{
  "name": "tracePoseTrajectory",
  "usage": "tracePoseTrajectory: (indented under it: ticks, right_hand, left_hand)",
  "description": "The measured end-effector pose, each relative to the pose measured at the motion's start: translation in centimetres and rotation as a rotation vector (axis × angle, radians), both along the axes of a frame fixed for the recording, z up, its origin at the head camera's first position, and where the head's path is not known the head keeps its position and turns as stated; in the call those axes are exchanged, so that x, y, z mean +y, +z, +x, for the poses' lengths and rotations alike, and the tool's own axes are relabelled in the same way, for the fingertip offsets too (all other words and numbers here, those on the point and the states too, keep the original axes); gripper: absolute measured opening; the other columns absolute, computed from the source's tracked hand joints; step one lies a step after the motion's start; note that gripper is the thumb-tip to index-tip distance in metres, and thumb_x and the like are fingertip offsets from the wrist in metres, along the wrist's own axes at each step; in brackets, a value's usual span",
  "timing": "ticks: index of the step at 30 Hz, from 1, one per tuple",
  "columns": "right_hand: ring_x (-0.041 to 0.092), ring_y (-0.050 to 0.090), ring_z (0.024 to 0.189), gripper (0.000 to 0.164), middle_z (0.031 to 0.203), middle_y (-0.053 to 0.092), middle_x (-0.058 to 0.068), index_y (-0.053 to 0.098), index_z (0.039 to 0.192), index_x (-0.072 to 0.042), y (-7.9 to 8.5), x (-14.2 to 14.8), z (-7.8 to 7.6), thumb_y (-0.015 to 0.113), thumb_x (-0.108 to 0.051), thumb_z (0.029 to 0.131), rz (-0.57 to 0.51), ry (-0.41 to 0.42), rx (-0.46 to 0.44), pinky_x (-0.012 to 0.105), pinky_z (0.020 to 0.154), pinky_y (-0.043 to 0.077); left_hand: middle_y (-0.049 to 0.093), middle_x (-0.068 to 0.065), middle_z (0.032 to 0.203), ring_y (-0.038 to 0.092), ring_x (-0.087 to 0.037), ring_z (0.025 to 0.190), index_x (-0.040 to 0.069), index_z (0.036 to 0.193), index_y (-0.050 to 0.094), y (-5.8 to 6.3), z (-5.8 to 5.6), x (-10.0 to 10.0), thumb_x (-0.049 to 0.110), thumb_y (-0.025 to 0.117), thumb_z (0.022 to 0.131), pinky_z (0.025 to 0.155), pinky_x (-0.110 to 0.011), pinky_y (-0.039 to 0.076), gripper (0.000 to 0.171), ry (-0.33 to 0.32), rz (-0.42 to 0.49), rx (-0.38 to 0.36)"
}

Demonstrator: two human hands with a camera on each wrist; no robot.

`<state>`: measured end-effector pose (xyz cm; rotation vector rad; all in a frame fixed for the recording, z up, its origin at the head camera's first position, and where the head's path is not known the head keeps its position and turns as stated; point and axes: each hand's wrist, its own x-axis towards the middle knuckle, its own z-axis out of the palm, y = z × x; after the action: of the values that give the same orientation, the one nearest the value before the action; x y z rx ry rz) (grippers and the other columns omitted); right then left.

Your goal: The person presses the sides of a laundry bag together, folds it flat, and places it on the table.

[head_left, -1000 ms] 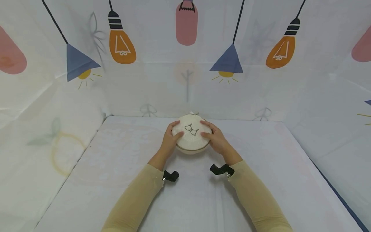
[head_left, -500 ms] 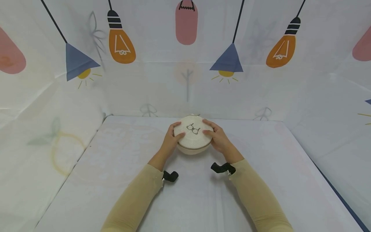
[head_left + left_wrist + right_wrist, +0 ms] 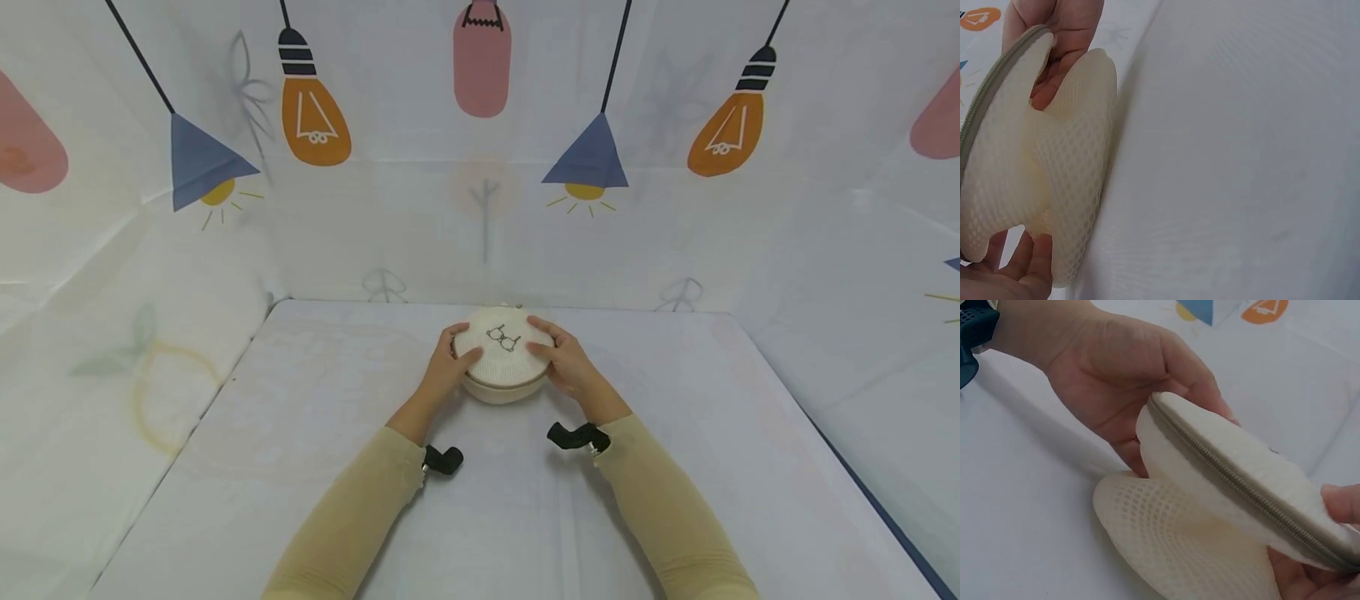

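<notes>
A round cream mesh laundry bag [image 3: 501,358] with a small black outline drawing on top is held between both hands over the middle of the table. My left hand [image 3: 444,368] grips its left side, thumb on the upper face. The right hand [image 3: 568,364] grips the opposite side the same way. Along the bag's edge runs a closed-looking grey-brown zipper [image 3: 1229,478]. Below the zipper, the honeycomb mesh underside [image 3: 1079,150] is pinched inward by the curled fingers [image 3: 1038,265], seen in the left wrist view. The bag's lower edge is at or just above the tabletop; I cannot tell which.
A white-covered table [image 3: 495,517] spreads around the hands. White cloth printed with lamps and bulbs [image 3: 315,121] hangs behind and at both sides. Black curved wrist mounts [image 3: 444,460] stick out from the beige sleeves [image 3: 348,508].
The bag has shifted slightly to the right and toward me, with both hands moving along. Both hands keep hold of it throughout.
</notes>
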<state>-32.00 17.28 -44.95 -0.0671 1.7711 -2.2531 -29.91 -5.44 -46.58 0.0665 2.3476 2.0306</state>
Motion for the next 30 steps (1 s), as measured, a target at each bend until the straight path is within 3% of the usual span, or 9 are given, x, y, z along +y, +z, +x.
tracePoseTrajectory:
  ticks: [8, 17, 24, 30]
  right_hand:
    - [0.019, 0.021, 0.151, 0.063, 0.168, 0.013, -0.003, 0.038, 0.154, -0.010, -0.38, 0.17, -0.11, 0.059, 0.006, 0.096, 0.039, 0.015, 0.018, 0.028, 0.109, 0.041]
    - [0.021, 0.023, 0.150, 0.062, 0.167, 0.016, -0.001, 0.039, 0.153, -0.010, -0.09, 0.03, 0.09, 0.060, 0.005, 0.096, 0.143, 0.009, 0.018, 0.036, 0.113, 0.038]
    - [0.021, 0.019, 0.151, 0.062, 0.167, 0.018, -0.001, 0.041, 0.153, -0.014, -0.04, 0.50, 0.28, 0.067, -0.009, 0.096, 0.384, 0.018, 0.072, 0.040, 0.119, 0.027]
    - [0.023, 0.013, 0.153, 0.063, 0.166, 0.022, 0.003, 0.043, 0.152, -0.016, -0.03, 0.67, 0.36, 0.070, -0.020, 0.095, 0.552, 0.018, 0.146, 0.039, 0.123, 0.016]
  left_hand:
    - [0.027, -0.009, 0.163, 0.021, -0.024, 0.151, 0.019, 0.152, 0.035, -0.18, -0.08, 0.08, 0.030, 0.060, 0.101, 0.123, -0.040, 0.015, 0.058, -0.009, -0.070, 0.000]
    - [0.025, -0.011, 0.164, 0.021, -0.025, 0.151, 0.018, 0.155, 0.031, 0.00, 0.05, -0.07, 0.030, 0.058, 0.103, 0.123, -0.040, 0.016, 0.060, -0.028, -0.103, -0.003]
    - [0.029, -0.010, 0.162, 0.022, -0.025, 0.151, 0.017, 0.152, 0.036, -0.05, 0.18, -0.12, 0.024, 0.061, 0.101, 0.122, -0.041, 0.019, 0.056, -0.023, -0.093, 0.018]
    - [0.027, -0.013, 0.162, 0.021, -0.030, 0.151, 0.012, 0.145, 0.047, -0.12, 0.16, -0.15, 0.018, 0.064, 0.100, 0.122, -0.041, 0.018, 0.049, -0.019, -0.155, 0.101]
